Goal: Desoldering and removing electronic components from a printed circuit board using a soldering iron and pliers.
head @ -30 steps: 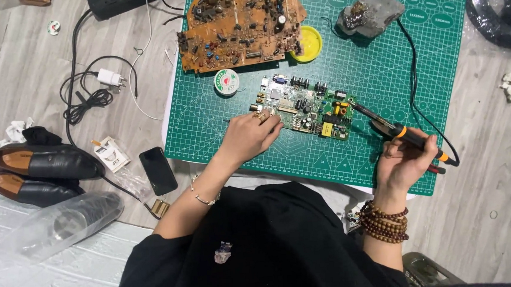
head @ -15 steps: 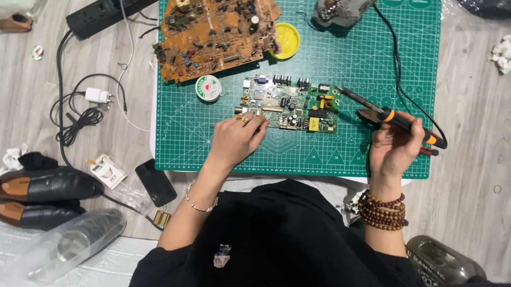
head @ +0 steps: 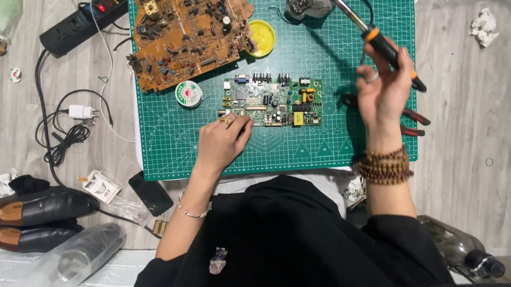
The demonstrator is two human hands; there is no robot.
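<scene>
While my left hand (head: 223,141) presses flat on the small green circuit board (head: 273,101), my right hand (head: 382,88) grips the orange-collared soldering iron (head: 373,36) lifted clear; soldering looks unfinished.

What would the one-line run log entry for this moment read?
left hand: rests on green circuit board | right hand: holds soldering iron raised | cutting mat: beneath board
</scene>
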